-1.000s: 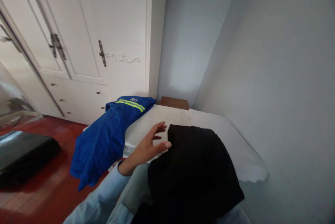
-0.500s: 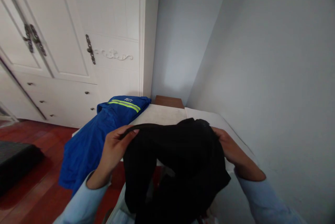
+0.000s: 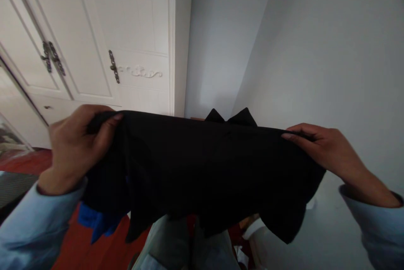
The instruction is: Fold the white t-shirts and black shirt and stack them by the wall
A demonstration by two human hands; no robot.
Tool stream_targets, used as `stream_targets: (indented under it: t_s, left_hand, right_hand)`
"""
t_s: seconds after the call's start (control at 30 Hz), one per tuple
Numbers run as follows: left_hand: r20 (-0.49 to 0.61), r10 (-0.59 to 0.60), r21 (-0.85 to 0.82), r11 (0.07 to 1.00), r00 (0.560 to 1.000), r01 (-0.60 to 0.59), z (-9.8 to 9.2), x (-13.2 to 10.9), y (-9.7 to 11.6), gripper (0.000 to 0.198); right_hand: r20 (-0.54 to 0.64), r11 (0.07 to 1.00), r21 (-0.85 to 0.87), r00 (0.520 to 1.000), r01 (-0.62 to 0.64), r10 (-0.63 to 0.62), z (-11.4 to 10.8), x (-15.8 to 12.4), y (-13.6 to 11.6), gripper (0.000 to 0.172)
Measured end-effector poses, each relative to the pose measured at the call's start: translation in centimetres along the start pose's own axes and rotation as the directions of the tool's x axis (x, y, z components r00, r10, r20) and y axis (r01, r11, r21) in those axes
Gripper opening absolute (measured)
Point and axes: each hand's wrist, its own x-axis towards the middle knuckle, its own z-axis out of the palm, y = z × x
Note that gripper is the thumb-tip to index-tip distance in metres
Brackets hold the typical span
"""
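Observation:
A black shirt [image 3: 202,165] is stretched wide between my two hands, its upper edge nearly straight and the rest hanging down. My left hand [image 3: 82,139] pinches that edge at one end, thumb on the near side. At the other end, my right hand [image 3: 318,146] grips the cloth between thumb and fingers. Two pointed flaps [image 3: 233,117], like collar tips, stick up behind the edge. Below the left part of the shirt, a bit of blue garment [image 3: 101,221] shows; the shirt hides most of it.
A white wardrobe [image 3: 142,22] with dark metal handles stands ahead on the left. Grey walls [image 3: 315,51] meet in a corner ahead and run along the right. At the lower left, a dark ribbed object [image 3: 15,188] sits on the red floor [image 3: 75,244].
My hands have moved apart and upward, pulling the bunched black shirt out wide. It now covers the white surface and most of the blue garment.

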Motion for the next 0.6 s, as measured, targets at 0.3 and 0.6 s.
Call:
stream_targets:
  t_s: [0.3, 0.6]
  left_hand:
    - [0.636, -0.116, -0.274, 0.890, 0.763, 0.364, -1.7, 3.8, -2.5, 0.081]
    - [0.937, 0.180, -0.243, 0.951, 0.299, 0.189, 1.6, -4.8, -3.1, 0.034]
  right_hand:
    - [0.140, 0.998, 0.068, 0.990, 0.020, -0.029, -3.0, 4.6, -1.4, 0.050]
    - [0.736, 0.992, 0.128, 0.670, 0.010, -0.102, -0.7, 2.0, 1.2, 0.051]
